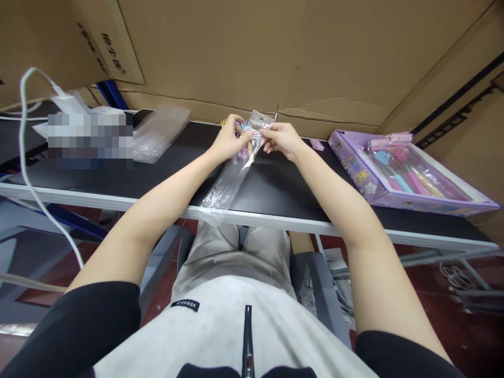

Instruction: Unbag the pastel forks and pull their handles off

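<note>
Pale apron [236, 325] closest to camera, dark zip pull [248, 336] hanging over it, gray trousers [236, 247] below the table [157, 184] edge. Both hands out over the table, working close together on one clear bag [228, 184].

Left hand [230, 139]: fingers curled, thumb closed in, gripping a bunch of claw-ended pieces [244, 153]; yellow and blue prongs stick out at the far side, pink and lilac ends toward the person. Right hand [282, 140]: thumb and index pinching the bag beside its holed header [262, 118], other fingers bent loosely.

Progress: looks partway. Bag is off the pile and in hand; its lower length lies flat, end hanging over the table's front edge, no pieces visible in that stretch. Can't tell whether the bunch is inside the bag or just against it; fingers and glare cover the overlap. Bagging looks unfinished.

Right side: open purple box [364, 173] with similar wrapped pieces [413, 178] inside, so at least some appear done. Small pink card [316, 144] beside the box. Left side: flat clear bags [161, 134], apparently unused, next to a pixelated patch.
</note>
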The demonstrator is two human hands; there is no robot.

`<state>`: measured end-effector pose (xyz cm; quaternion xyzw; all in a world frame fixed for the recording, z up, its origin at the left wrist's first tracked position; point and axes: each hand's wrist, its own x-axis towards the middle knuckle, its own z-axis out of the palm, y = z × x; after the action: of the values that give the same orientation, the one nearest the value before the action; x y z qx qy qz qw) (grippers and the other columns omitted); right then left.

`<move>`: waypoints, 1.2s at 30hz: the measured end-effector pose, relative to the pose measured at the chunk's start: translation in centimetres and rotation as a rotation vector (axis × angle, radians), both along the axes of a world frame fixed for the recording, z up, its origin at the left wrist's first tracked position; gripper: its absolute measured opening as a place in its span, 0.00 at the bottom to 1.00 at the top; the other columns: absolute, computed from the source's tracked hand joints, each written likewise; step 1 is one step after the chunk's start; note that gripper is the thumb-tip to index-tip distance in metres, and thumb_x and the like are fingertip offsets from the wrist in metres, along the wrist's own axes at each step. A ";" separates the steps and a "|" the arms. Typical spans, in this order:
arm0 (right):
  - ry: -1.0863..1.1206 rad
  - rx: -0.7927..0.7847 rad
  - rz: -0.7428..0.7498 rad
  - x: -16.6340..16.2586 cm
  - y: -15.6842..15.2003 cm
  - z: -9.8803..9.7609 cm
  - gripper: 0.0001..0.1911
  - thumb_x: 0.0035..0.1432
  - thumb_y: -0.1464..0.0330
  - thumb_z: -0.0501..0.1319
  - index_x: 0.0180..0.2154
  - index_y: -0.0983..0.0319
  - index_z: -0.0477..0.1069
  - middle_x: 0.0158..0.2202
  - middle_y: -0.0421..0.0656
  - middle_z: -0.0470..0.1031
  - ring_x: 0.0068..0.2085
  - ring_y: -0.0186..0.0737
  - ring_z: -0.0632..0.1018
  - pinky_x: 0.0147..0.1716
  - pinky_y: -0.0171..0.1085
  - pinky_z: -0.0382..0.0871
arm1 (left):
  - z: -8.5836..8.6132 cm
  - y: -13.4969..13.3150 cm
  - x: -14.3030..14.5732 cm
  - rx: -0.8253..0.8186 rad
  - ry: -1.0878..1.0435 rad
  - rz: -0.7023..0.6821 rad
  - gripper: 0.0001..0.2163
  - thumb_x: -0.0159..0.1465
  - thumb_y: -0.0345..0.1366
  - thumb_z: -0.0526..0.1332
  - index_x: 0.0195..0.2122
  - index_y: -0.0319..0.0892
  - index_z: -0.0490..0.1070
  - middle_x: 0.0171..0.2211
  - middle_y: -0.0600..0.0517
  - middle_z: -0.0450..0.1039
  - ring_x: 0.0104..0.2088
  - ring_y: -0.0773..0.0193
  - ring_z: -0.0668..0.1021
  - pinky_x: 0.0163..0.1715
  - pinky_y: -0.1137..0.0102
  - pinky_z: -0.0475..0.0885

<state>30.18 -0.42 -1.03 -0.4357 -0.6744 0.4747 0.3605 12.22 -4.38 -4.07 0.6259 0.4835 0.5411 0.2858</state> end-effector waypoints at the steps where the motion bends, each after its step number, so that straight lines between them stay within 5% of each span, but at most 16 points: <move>1: 0.000 0.031 -0.039 0.3 0.4 -0.1 0.14 0.64 0.59 0.69 0.36 0.61 0.69 0.25 0.39 0.74 0.22 0.29 0.75 0.21 0.27 0.72 | 0.0 -0.2 0.0 0.082 0.063 -0.001 0.19 0.62 0.38 0.73 0.50 0.45 0.68 0.41 0.50 0.74 0.43 0.54 0.82 0.45 0.64 0.74; 4: -0.023 0.145 -0.142 1.6 1.6 -0.4 0.16 0.64 0.54 0.67 0.39 0.60 0.71 0.28 0.42 0.75 0.26 0.34 0.79 0.24 0.31 0.76 | 0.2 -1.1 0.2 0.249 0.313 -0.018 0.33 0.54 0.45 0.78 0.58 0.46 0.68 0.55 0.43 0.72 0.60 0.41 0.75 0.59 0.56 0.67; 7: -0.072 0.249 -0.233 2.8 2.5 -0.6 0.20 0.65 0.49 0.65 0.43 0.59 0.73 0.31 0.44 0.76 0.31 0.40 0.82 0.28 0.36 0.79 | 0.2 -1.6 0.7 0.314 0.545 -0.037 0.40 0.53 0.48 0.77 0.64 0.45 0.64 0.63 0.38 0.67 0.66 0.33 0.67 0.64 0.48 0.61; 13: -0.145 0.349 -0.374 4.0 2.6 0.0 0.26 0.66 0.46 0.61 0.50 0.61 0.73 0.38 0.50 0.79 0.38 0.44 0.83 0.33 0.39 0.80 | -0.2 -1.3 1.7 0.414 0.624 -0.059 0.31 0.62 0.36 0.66 0.67 0.48 0.62 0.65 0.39 0.62 0.67 0.40 0.66 0.63 0.54 0.65; 19: -0.132 0.348 -0.369 5.5 1.1 0.6 0.27 0.68 0.49 0.61 0.59 0.59 0.66 0.47 0.52 0.79 0.38 0.41 0.83 0.32 0.36 0.78 | 2.0 -0.4 0.4 0.407 0.617 -0.009 0.27 0.61 0.36 0.64 0.63 0.46 0.67 0.65 0.42 0.62 0.66 0.39 0.65 0.64 0.52 0.61; 25: -0.169 0.383 -0.317 8.3 1.6 -1.4 0.28 0.64 0.49 0.63 0.58 0.56 0.67 0.46 0.49 0.76 0.35 0.40 0.80 0.26 0.36 0.78 | 3.5 1.7 -7.6 0.199 0.542 0.304 0.29 0.61 0.47 0.63 0.63 0.46 0.67 0.67 0.43 0.58 0.65 0.39 0.59 0.65 0.47 0.52; 31: -0.204 0.398 -0.276 9.3 2.6 -3.3 0.22 0.61 0.58 0.65 0.54 0.57 0.69 0.47 0.48 0.74 0.28 0.36 0.77 0.22 0.37 0.76 | -0.2 4.3 -17.4 -0.086 0.564 0.607 0.43 0.46 0.63 0.66 0.57 0.39 0.71 0.67 0.36 0.57 0.64 0.28 0.54 0.63 0.34 0.38; 36: -0.345 0.454 -0.244 9.0 2.2 -4.2 0.20 0.62 0.60 0.63 0.54 0.59 0.71 0.49 0.49 0.76 0.30 0.37 0.78 0.31 0.41 0.78 | -2.8 7.4 -22.2 -0.082 0.560 0.642 0.30 0.35 0.56 0.70 0.38 0.46 0.75 0.62 0.39 0.65 0.64 0.25 0.55 0.62 0.33 0.35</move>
<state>39.16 1.81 -5.25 -0.4957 -0.7573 0.1843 0.3832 -9.96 3.05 -6.91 0.5544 0.7339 0.3922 -0.0146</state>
